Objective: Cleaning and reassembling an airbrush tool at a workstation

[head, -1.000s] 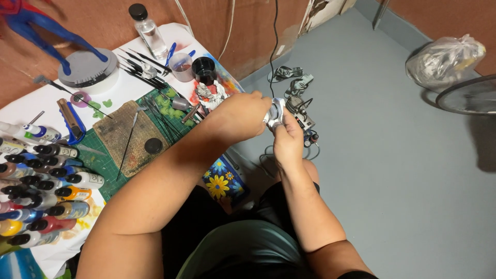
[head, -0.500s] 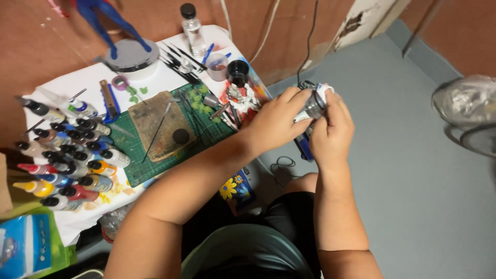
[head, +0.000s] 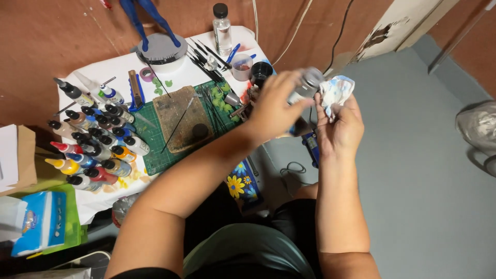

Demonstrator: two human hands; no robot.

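The worktop (head: 119, 70) carries a white cover and stands against a brown wall; all positions below are given relative to the green mat (head: 155, 137) at its centre. The grey floor (head: 413, 155) lies to the right of the mat, with a black cable loop (head: 293, 168) on it. A brown board (head: 178, 116) rests on the mat, with a thin brush (head: 178, 123) laid across it. Left of the mat, dropper bottles (head: 95, 139) with black, red and yellow caps stand packed in rows. Behind the mat, a round grey base (head: 161, 49) supports the blue legs of a figure. Behind and right of the mat stand a clear bottle (head: 222, 28) with a black cap, a row of brushes (head: 209, 54), a small cup (head: 242, 67) holding reddish liquid and a black jar (head: 261, 72). Right of the mat, off the worktop edge and above the floor, the left hand (head: 276, 106) is closed around a small grey-capped bottle (head: 307, 88), held tilted with its cap upward and to the right. The right hand (head: 338, 124) is just beside it, fingers closed on a crumpled white tissue (head: 336, 93) with blue stains. The tissue sits close against the bottle cap; contact cannot be confirmed. Near the front of the mat, a flower-printed item (head: 243, 183) hangs below the worktop edge.
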